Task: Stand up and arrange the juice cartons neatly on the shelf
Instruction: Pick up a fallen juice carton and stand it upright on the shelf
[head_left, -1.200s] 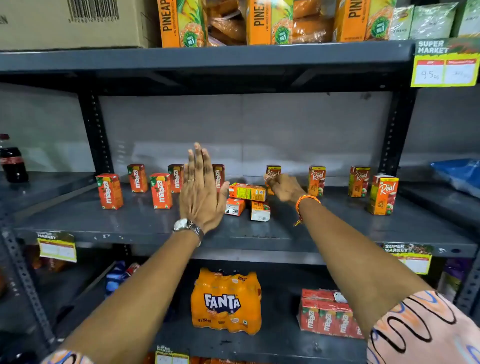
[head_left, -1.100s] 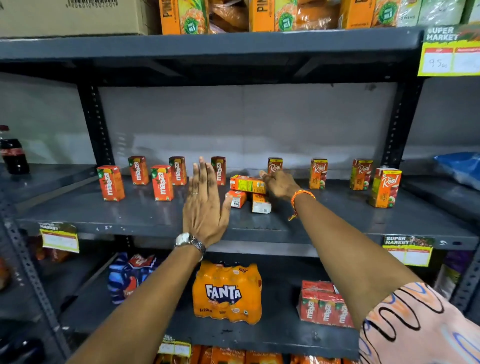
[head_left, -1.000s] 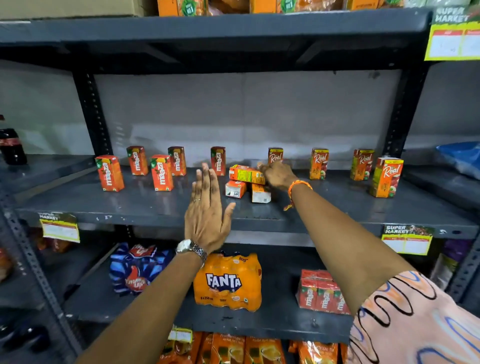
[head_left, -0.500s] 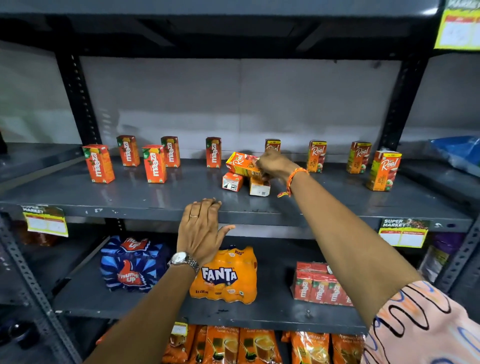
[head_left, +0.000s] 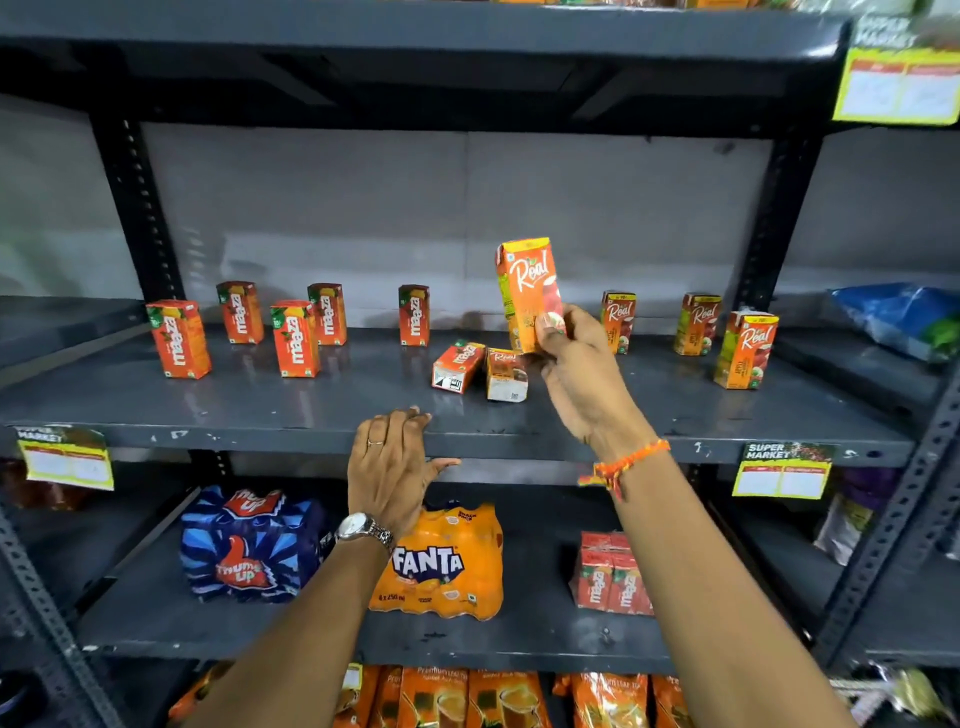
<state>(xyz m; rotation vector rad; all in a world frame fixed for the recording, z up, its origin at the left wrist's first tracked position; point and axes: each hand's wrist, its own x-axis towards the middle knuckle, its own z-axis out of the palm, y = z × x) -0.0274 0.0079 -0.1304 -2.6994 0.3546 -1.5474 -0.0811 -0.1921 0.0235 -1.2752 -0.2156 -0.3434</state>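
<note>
Head view, middle shelf (head_left: 363, 410) at frame centre. Right hand (head_left: 582, 364) at centre right, fingers closed around the lower part of a Real carton (head_left: 527, 291), held upright and clear of the shelf. Left hand (head_left: 389, 467) at lower centre, fingers together and holding nothing, tips resting on the shelf's front edge. Two fallen cartons (head_left: 480, 369) lying just left of the right hand; Maaza cartons (head_left: 293, 338) upright at centre left, other Real cartons (head_left: 701, 325) upright at centre right. Best set down base-flat, label forward, in line with the Real row; then each fallen carton righted in turn.
</note>
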